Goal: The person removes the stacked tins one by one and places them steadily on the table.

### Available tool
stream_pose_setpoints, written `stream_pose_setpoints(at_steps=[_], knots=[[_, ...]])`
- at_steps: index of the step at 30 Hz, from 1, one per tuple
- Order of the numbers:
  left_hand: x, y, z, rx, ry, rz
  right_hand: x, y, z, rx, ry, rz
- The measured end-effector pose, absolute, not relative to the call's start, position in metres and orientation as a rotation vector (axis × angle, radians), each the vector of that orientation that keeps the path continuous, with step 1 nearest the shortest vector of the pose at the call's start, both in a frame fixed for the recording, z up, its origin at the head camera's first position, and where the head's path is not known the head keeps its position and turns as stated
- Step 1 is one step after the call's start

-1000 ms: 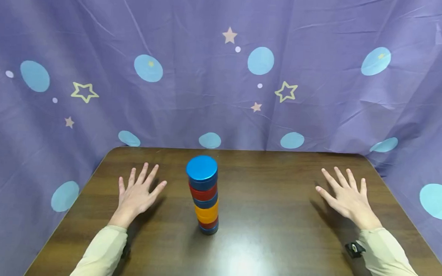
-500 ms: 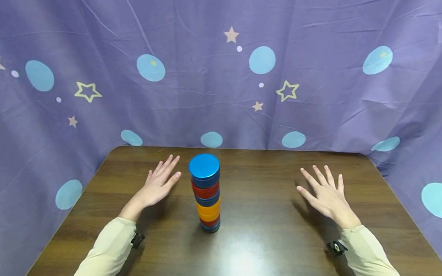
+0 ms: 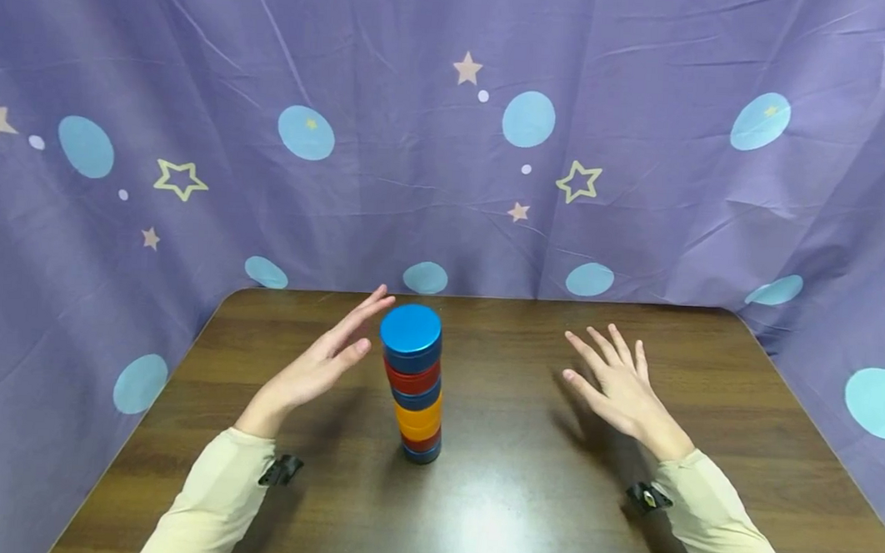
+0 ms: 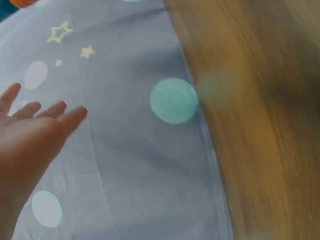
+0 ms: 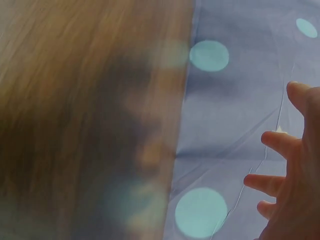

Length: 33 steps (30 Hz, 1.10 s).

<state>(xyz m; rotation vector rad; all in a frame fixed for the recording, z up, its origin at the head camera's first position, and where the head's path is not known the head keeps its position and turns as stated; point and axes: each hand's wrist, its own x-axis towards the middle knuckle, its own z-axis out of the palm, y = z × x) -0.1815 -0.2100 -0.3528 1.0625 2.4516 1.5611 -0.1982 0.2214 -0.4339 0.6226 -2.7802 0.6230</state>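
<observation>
- The stack of round tins point(image 3: 414, 388) stands upright on the worktop point(image 3: 521, 498), its long axis vertical, a blue tin point(image 3: 410, 338) on top and red, blue and orange ones below it.
- The left hand point(image 3: 316, 368) is raised edge-on just to the stack's left, fingers straight and together, holding nothing; its fingertips point(image 3: 378, 294) reach level with the top tin, and a narrow gap shows between its thumb and the stack.
- From this grip the stack lies immediately to the right, at about finger height.
- The right hand point(image 3: 617, 388) hovers well apart on the other side, fingers spread and empty; from it the stack lies to the left.
- The left hand is plainly the nearer of the two.
- The wrist views show only each hand point(image 4: 30, 135) point(image 5: 292, 190) against the purple curtain point(image 3: 642, 195).
</observation>
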Motion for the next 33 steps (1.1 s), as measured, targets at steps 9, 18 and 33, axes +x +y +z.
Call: stream_pose_setpoints(at_steps=[9,18,33], knots=[[-0.181,-0.195,-0.347,1.257,1.933,1.756,-0.195,0.208,-0.425,0.692,-2.735,0.639],[-0.185,-0.177,-0.343,1.233,1.804,1.734,-0.194,0.197,-0.424,0.734,-2.696,0.671],[-0.2,-0.165,-0.339,1.314,1.637,1.682,-0.197,0.183,-0.414,0.821,-2.636,0.717]])
